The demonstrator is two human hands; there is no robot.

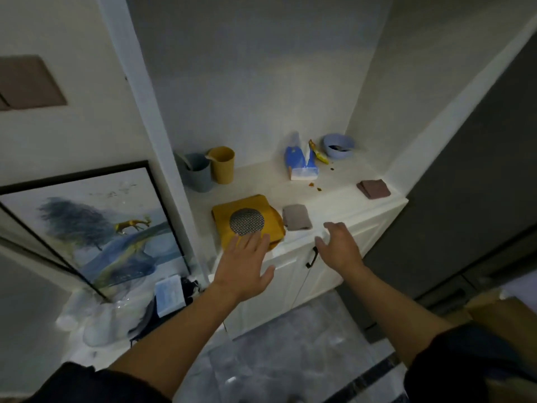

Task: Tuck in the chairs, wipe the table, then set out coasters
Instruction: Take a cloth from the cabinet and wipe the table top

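The round coaster (247,221) is lying on a yellow cloth (225,212) on the counter (334,189). The left hand (247,264) is reaching toward it, fingers (252,242) spread, empty; the right hand (338,245) is hovering relaxed, empty too. The coaster is looking thin and light, so I would pinch its near edge.

A round coaster (247,221), grey with a fine mesh pattern, lies flat on a folded yellow cloth (225,212) near the front edge of a white counter (334,196); just to the right of it lies a small folded grey-beige cloth (296,217); a brown folded square (374,188) sits well apart at the counter's right end.
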